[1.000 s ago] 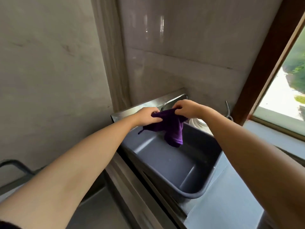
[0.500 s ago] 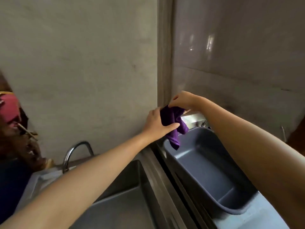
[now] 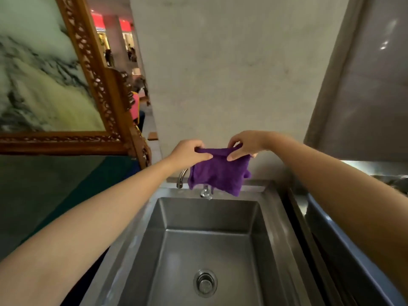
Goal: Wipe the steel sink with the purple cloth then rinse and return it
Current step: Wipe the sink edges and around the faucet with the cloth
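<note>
The purple cloth [image 3: 217, 174] hangs spread out above the back of the steel sink [image 3: 205, 246]. My left hand [image 3: 190, 151] pinches its upper left edge and my right hand [image 3: 246, 145] pinches its upper right edge. The cloth partly hides the curved tap [image 3: 182, 176] and a small spout [image 3: 206, 193] on the back rim. The basin looks dry, with a round drain [image 3: 205, 282] near the front.
A grey plastic tub [image 3: 353, 246] stands to the right of the sink. A carved wooden picture frame [image 3: 103, 85] leans at the left over a dark green surface [image 3: 44, 191]. A pale wall rises right behind the sink.
My view and both hands swung left from the grey tub to the steel sink. The cloth, bunched before, now hangs stretched between my hands.
</note>
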### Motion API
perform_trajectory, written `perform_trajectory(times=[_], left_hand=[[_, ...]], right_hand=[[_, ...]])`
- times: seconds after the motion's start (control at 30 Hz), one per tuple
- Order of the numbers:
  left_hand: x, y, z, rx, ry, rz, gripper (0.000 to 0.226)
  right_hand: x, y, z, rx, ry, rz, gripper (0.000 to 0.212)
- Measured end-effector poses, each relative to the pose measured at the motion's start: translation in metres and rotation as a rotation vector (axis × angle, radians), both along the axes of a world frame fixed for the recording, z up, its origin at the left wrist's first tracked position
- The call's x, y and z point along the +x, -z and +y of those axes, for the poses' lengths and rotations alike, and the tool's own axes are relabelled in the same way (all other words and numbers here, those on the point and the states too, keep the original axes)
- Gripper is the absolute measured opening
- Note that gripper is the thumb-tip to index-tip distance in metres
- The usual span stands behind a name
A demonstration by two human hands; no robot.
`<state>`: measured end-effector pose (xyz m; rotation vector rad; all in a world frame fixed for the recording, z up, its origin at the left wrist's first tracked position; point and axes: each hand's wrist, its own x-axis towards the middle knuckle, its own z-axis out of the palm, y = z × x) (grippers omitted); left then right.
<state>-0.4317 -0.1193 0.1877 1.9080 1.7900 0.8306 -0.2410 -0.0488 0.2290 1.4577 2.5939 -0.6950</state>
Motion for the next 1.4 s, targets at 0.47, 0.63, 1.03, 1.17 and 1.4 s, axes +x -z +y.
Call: perform_trajectory(times=[0.47,0.63,1.03,1.17,1.4], left_hand=[[-0.166,0.015,-0.013,-0.119,-0.115,-0.211,0.033],[-0.227,0.034,0.006,-0.289,-0.076,-0.095,0.034],[-0.312,0.118,0.052,-0.567,0.061,-0.222,0.036],[-0.322,0.143,0.07,-0.641,0.079,-0.342,0.03],[-0.333,0.183,0.105,-0.403,-0.071,-0.147,0.026]], right_hand=[[-0.183,0.044,0.016,0.228,-0.071,0.219,0.036],[-0.234,0.068,0.025,0.097,-0.193,0.071,0.037],[-0.313,0.143,0.065,-0.025,-0.069,0.035,0.027],[-0.319,0.176,0.078,-0.249,0.142,0.229,0.02],[-0.336,0.216,0.109,-0.156,0.258,0.272,0.025]])
